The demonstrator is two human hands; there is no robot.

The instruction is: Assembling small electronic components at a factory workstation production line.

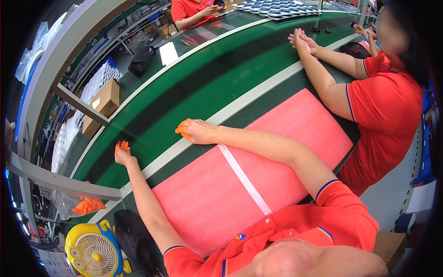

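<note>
Orange covers sit on the fingertips of both my hands. My left hand (122, 156) is over the near left part of the green conveyor belt (159, 115), its fingers loosely bent and apart, with nothing seen in it. My right hand (201, 131) is by the belt's near pale rail (230, 110). Its fingers are curled close together, and whatever is inside them, if anything, is hidden. Under my right forearm lies a large pink foam sheet (198, 194) with a white strip (244, 179) across it, between my body and the rail.
A co-worker in red (383, 106) stands at my right, hands together over the belt. Another person (194, 11) works across it, near stacked trays (277, 8). A metal frame (69, 187) crosses the left. A yellow fan (95, 251) and bagged orange pieces (89, 206) are at lower left; a cardboard box (106, 99) stands beyond.
</note>
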